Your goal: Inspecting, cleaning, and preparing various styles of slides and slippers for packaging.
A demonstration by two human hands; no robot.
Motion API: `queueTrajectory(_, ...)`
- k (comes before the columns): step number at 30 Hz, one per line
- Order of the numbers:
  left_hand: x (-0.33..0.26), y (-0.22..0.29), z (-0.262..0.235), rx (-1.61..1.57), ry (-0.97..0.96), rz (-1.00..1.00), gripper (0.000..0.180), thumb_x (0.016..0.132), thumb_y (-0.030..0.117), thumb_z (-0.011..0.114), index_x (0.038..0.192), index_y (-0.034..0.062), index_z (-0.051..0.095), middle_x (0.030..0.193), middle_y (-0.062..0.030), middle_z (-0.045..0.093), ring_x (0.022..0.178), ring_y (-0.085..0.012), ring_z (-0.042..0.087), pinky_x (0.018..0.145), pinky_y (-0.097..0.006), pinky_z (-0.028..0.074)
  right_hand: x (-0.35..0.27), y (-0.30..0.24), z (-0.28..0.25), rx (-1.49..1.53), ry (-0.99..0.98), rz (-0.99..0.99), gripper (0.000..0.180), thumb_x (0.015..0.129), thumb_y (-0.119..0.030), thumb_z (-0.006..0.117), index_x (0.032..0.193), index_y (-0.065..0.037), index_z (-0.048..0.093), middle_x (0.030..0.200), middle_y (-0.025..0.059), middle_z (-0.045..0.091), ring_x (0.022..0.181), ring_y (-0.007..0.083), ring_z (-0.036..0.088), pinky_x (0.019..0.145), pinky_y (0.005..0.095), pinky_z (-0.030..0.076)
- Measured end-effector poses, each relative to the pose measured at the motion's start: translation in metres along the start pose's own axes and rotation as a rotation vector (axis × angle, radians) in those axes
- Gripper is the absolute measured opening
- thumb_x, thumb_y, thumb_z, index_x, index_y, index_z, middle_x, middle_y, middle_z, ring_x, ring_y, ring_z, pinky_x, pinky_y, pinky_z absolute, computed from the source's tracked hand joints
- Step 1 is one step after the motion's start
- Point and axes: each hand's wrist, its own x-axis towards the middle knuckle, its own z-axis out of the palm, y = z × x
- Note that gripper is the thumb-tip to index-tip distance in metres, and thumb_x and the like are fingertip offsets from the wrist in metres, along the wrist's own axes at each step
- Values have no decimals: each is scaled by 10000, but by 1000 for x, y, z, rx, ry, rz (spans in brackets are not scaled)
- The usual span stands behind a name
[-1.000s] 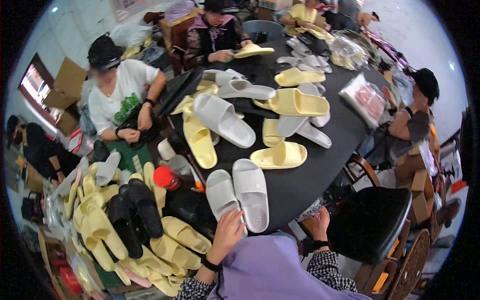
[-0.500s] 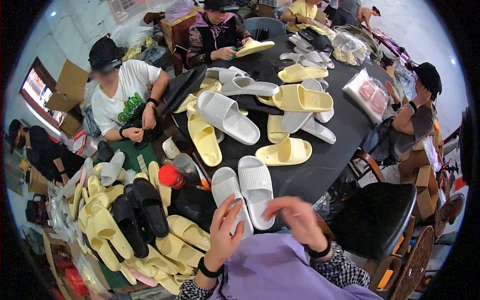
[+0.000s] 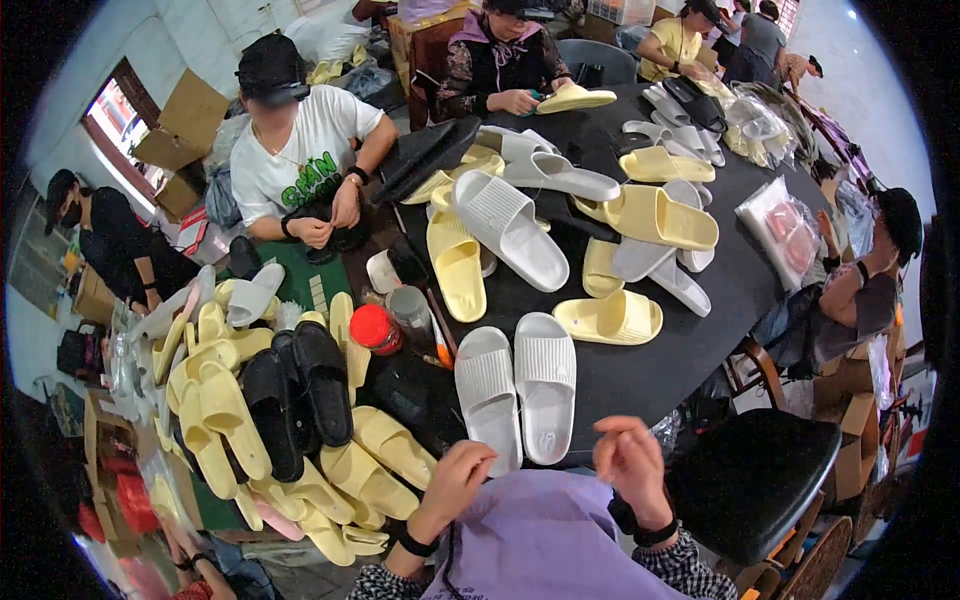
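Lilac fabric bag (image 3: 540,540) gripped by both hands; ribbed white slides (image 3: 517,392) nearby.

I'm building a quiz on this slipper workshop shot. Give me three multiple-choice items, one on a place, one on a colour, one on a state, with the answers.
1. Where does the pair of white slippers lie?
A. On the black table, just beyond the person's hands
B. On the floor under a chair
C. In a cardboard box

2. What colour is the fabric under the hands?
A. Green
B. Pale purple
C. Orange

3. How do the left hand and right hand stand?
A. Both grip a white slipper
B. Both are at the edge of the fabric, holding no slipper
C. One lifts the red-lidded jar

Answers: 1 A, the pair sits side by side at the near edge of the black table. 2 B, the cloth is lilac. 3 B, both hands are at the cloth's upper edge, clear of the slippers.
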Motion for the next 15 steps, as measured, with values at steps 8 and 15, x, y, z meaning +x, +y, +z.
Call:
queueTrajectory(8, -6, -3, -1, 88, -83, 133, 116, 801, 41, 659, 913, 21, 632, 941, -101, 623, 865, -282, 593, 747, -355, 494, 22, 28, -46, -51, 267, -34, 360, 947, -23, 370, 1297, 12, 448, 1002, 104, 558, 852, 125, 505, 788, 226, 430)
queueTrajectory(15, -24, -25, 24, 93, -234, 84, 118, 856, 107, 610, 928, 14, 598, 948, -110, 586, 913, -284, 582, 784, -363, 485, 22, 71, -63, -187, 207, 152, 179, 992, -70, 387, 1114, -5, 500, 1073, 125, 615, 936, 184, 636, 785, 283, 514)
